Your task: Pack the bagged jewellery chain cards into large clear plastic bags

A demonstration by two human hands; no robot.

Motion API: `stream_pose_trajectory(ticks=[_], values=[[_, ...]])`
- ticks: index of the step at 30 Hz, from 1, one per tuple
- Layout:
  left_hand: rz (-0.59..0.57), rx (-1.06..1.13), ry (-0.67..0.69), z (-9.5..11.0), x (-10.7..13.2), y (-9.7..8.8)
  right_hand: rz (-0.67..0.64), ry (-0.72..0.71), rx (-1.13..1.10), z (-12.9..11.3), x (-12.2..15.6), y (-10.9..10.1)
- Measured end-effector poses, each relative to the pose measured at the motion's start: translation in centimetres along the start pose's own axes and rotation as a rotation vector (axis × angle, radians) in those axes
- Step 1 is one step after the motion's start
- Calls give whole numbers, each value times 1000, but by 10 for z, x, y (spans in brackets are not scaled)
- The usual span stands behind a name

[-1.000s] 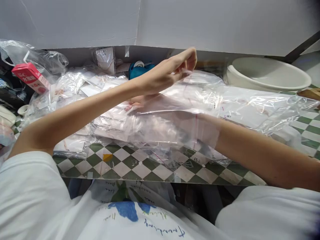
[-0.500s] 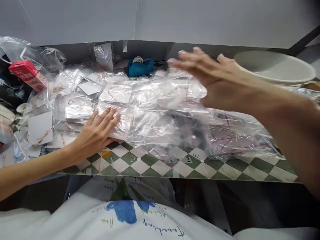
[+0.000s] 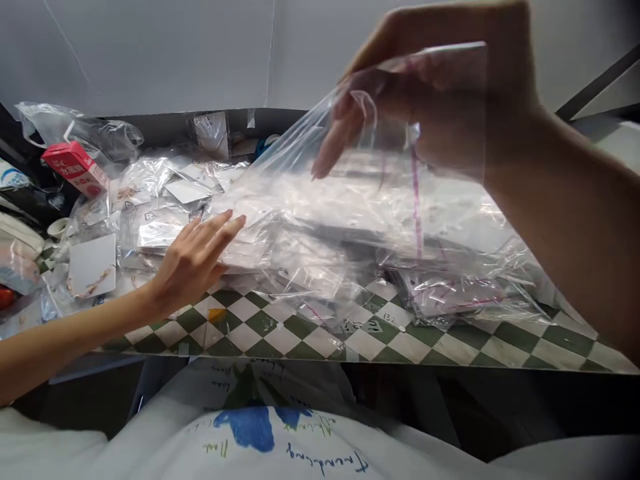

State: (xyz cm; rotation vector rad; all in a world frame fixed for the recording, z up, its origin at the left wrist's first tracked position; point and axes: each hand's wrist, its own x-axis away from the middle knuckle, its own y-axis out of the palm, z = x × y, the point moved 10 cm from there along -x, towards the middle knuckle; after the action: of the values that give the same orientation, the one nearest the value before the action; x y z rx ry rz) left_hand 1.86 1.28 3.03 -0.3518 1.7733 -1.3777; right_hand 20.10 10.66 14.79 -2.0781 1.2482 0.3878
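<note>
My right hand (image 3: 430, 93) pinches the top edge of a large clear zip bag (image 3: 360, 207) and lifts it high above the counter. The bag sags below the hand, with smaller packets showing through it. My left hand (image 3: 195, 257) lies with its fingers apart on a pile of small plastic packets (image 3: 160, 227), next to the big bag's lower edge. It holds nothing. Each packet seems to hold a white card, and one loose card with a gold chain (image 3: 93, 265) lies left of that hand.
A red and white carton (image 3: 75, 168) lies on a plastic bag at the back left. A blue tape dispenser (image 3: 263, 148) is half hidden behind the bags. Bags spread over a green and white checkered tile counter (image 3: 280, 340), with a grey wall behind.
My right hand has closed on the big bag's edge and raised it from the pile. My left hand has stayed on the packets, shifting only slightly.
</note>
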Motion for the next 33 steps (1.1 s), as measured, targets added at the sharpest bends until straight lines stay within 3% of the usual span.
stream_pose_trajectory(ticks=[3,5,8,11,13,16,18,20,22,24,27,30,33], values=[[8,15,63,-2,-9,4,-118,-11,-78,-4,-14,8],[46,96,34,-13,-13,1,-225,85,-138,13,-13,8],[211,266,-177,-53,-15,-19,-216,301,-321,53,-4,-12],[442,375,-408,-98,-10,-44,-160,347,-436,86,2,-31],[567,573,-490,-120,-10,-49,-238,358,-431,104,2,-23],[667,1026,-545,-141,-14,-31,-377,444,-412,126,4,12],[658,1174,-569,-143,-17,-16,-403,477,-443,128,5,40],[627,1236,-606,-140,-15,-4,-297,473,-475,126,6,56],[556,1287,-620,-134,-12,4,-130,464,-517,123,12,59],[429,1285,-602,-123,-12,9,-41,469,-561,122,24,58],[270,1237,-580,-109,-16,15,-183,478,-567,122,37,67],[250,1213,-577,-105,-22,18,-413,500,-466,126,46,78],[271,1280,-580,-105,-28,19,-376,543,-344,139,47,71]])
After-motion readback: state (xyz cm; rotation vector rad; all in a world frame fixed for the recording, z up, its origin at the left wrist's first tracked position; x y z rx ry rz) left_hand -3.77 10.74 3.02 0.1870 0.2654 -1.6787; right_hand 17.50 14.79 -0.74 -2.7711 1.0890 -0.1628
